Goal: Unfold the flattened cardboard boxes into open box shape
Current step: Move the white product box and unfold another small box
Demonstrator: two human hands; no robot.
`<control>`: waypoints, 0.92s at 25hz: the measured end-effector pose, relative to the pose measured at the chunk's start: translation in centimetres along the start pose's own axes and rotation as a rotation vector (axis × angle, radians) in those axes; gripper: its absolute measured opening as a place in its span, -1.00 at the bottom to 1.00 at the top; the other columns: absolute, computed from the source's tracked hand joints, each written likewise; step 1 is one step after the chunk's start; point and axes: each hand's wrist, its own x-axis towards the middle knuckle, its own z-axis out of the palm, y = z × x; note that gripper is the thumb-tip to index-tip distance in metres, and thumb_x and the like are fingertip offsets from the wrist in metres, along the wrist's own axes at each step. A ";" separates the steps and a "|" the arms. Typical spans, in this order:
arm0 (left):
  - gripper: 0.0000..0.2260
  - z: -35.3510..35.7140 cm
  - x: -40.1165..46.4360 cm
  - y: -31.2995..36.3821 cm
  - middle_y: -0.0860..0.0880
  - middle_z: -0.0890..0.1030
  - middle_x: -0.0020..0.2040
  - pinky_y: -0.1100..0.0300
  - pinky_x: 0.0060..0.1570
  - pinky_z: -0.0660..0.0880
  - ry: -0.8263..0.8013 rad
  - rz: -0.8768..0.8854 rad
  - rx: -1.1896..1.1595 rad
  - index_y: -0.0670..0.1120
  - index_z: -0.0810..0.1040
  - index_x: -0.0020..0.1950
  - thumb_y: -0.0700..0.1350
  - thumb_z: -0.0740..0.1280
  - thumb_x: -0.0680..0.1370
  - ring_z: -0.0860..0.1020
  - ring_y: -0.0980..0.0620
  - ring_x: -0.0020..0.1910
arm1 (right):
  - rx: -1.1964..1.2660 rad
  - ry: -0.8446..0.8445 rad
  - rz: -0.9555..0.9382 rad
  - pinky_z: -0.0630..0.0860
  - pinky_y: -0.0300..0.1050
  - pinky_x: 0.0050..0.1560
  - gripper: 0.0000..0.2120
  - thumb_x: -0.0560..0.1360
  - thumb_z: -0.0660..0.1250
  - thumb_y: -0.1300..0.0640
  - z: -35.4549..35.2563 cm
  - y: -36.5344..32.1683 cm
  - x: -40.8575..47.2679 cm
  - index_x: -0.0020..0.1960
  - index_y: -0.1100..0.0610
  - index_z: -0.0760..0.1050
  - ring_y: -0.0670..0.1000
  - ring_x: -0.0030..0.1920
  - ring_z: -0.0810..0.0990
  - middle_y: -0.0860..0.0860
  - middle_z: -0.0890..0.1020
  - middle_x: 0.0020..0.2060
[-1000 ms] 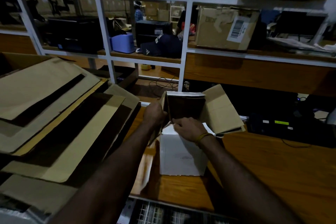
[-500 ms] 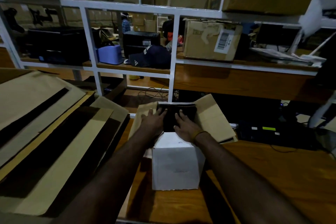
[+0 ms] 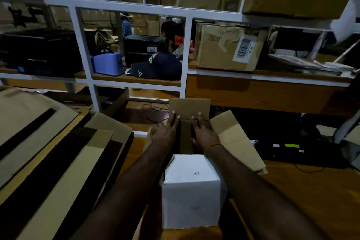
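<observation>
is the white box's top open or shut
Open. The box stands upright with its far flap raised and right flap splayed out; both hands press inside.

warehouse packing station | shelved cartons | flat cardboard stack

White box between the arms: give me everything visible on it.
The white box stands on the wooden table, between the person's forearms. It looks like cardboard, white outside and brown on the flaps. Its far end is open: one brown flap stands up at the back, another splays right. The left hand and right hand lie flat at that opening, fingers on the back flap. Faint small print marks its upper face.
</observation>
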 end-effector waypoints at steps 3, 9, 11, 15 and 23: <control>-0.16 0.1 1.7 -0.3 -0.04 -0.31 0.60 -0.11 0.00 0.57 -0.053 0.010 0.038 0.06 -0.25 0.60 -0.11 0.32 0.58 0.39 -0.32 0.31 | -0.034 0.017 0.020 0.45 0.11 0.29 -0.19 0.56 0.33 0.03 1.0 0.3 1.6 0.61 0.03 -0.12 0.27 0.43 0.32 0.04 -0.19 0.59; -0.24 -0.5 3.3 -0.5 -0.08 0.04 0.59 -0.05 -0.07 0.49 -0.072 0.037 -0.037 0.03 -0.07 0.60 -0.07 0.35 0.55 0.47 -0.27 0.24 | -0.023 0.138 0.078 0.53 0.08 0.14 -0.40 0.55 0.31 0.15 2.5 1.0 4.1 0.51 0.05 0.14 0.23 0.20 0.51 0.09 0.20 0.49; -0.32 -0.2 4.0 -0.7 -0.08 0.11 0.56 0.03 -0.20 0.44 -0.039 0.049 -0.042 0.03 -0.01 0.59 -0.08 0.30 0.58 0.52 -0.24 0.18 | -0.017 0.198 0.079 0.54 0.03 -0.01 -0.55 0.55 0.28 0.20 2.8 0.9 4.6 0.40 0.05 0.26 0.24 0.07 0.57 0.11 0.33 0.36; -0.44 0.4 4.9 -0.7 -0.08 0.24 0.50 0.00 -0.16 0.54 -0.006 0.054 -0.071 0.01 0.07 0.58 -0.10 0.22 0.62 0.53 -0.22 0.15 | -0.009 0.210 0.130 0.49 -0.01 -0.10 -0.72 0.58 0.21 0.20 2.5 0.7 5.4 0.27 0.02 0.32 0.24 0.05 0.59 0.11 0.39 0.27; -0.53 0.3 5.2 -0.5 -0.07 0.38 0.38 0.04 -0.12 0.49 0.047 0.026 -0.136 0.01 0.24 0.48 -0.10 0.28 0.60 0.47 -0.20 0.22 | -0.008 0.207 0.136 0.43 -0.02 -0.08 -0.72 0.59 0.22 0.18 2.3 0.8 5.8 0.28 0.02 0.35 0.22 0.10 0.56 0.12 0.42 0.26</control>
